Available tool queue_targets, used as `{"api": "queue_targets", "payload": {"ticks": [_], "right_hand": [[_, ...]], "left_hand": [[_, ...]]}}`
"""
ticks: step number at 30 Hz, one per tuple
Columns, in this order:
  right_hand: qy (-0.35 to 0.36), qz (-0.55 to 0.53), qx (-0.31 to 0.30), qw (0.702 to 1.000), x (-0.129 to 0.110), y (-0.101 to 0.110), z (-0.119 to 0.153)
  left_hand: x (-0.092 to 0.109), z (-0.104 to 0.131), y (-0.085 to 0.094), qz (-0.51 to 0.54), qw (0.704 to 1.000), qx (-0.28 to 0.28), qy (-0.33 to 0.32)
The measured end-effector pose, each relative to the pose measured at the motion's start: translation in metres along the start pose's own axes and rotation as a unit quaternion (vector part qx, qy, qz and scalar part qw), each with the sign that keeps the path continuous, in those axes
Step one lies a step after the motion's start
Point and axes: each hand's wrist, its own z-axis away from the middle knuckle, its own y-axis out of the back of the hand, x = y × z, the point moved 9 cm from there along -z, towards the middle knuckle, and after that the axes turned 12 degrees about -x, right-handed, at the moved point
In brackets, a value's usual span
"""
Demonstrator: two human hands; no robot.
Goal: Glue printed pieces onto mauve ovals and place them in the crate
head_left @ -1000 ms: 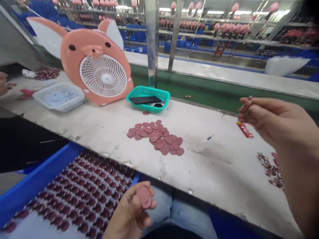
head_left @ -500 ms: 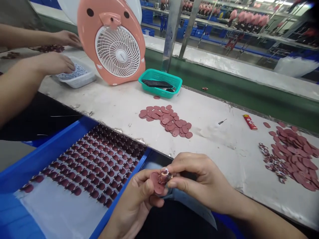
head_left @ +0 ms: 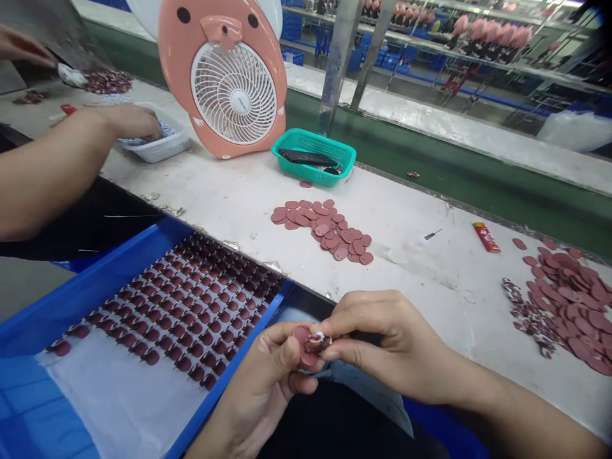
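Note:
A reddish-brown oval disc [head_left: 302,338] is pinched between the thumb and fingers of my left hand [head_left: 270,376]. My right hand [head_left: 382,341] closes its thumb and forefinger on a small figurine [head_left: 317,343], brown with white and dark parts, which sits against the disc's face. How the two are joined is hidden by my fingers. Beyond my hands, a spread of similar oval discs [head_left: 329,233] lies on the white worktable [head_left: 229,197]. To the right are a larger heap of discs [head_left: 574,299] and a cluster of small figurines [head_left: 530,319].
Below the table edge at left, a blue crate [head_left: 100,268] holds rows of discs with figurines [head_left: 191,306] on a white sheet. A pink fan [head_left: 234,95], a green basket [head_left: 313,137] and a red packet [head_left: 486,237] stand or lie farther back. A co-worker's hand [head_left: 136,121] reaches into a white tray [head_left: 165,150].
My hands keep hold of the disc and figurine, with only a slight turn of the pieces. The view shifts slightly. At left, one co-worker's hand has drawn back from beside the fan.

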Motion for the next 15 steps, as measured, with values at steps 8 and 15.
{"api": "queue_targets", "payload": {"ticks": [8,15], "right_hand": [[0.008,0.019,-0.038,0.999,-0.0042,0.0005,-0.0012],[0.013,0.051,-0.072,0.996,-0.0068,-0.0013,-0.0061]], "left_hand": [[-0.0008,-0.0021,-0.0013,0.001,1.0,0.004,0.008],[-0.0019,-0.0034,0.0018,0.008,1.0,0.014,0.013]]}}
